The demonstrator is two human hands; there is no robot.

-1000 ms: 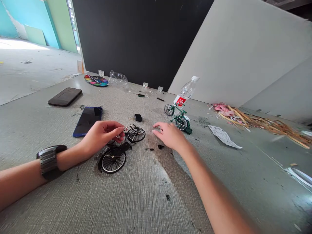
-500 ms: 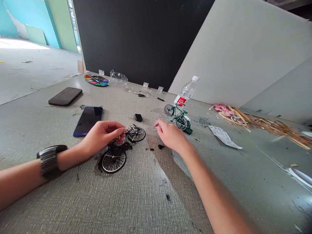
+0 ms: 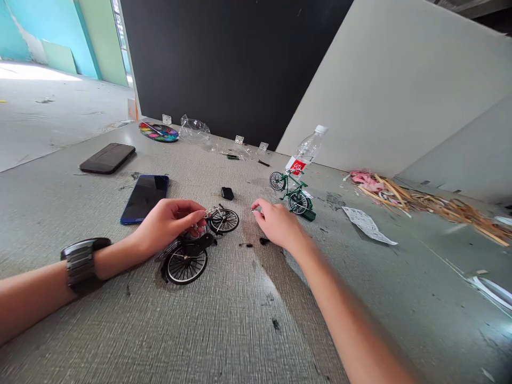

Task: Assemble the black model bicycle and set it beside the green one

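Note:
My left hand (image 3: 176, 220) is closed around the frame of a miniature bicycle (image 3: 198, 245), thumb and fingers pinched together. One spoked wheel with a pale rim is near me, the other lies beyond the fingertips; the hand covers much of the frame. To the right, my right hand (image 3: 277, 223) hovers over the table with thumb and index finger brought together. A tiny pale speck shows at their tips, too small to name. Two small black parts, a thin pin-like piece (image 3: 248, 245) and a stubby piece (image 3: 263, 241), lie below that hand.
A green miniature bicycle (image 3: 294, 192) stands before a water bottle (image 3: 308, 149). At left are a blue-edged phone (image 3: 146, 194), a dark tablet-like case (image 3: 108, 158) and a paint palette (image 3: 159, 132). A black block (image 3: 227, 192), printed paper (image 3: 366, 224) and wood strips (image 3: 424, 205) lie around.
My right hand has shifted slightly left, its thumb and index finger still together. My left hand and the bicycle it holds have barely moved.

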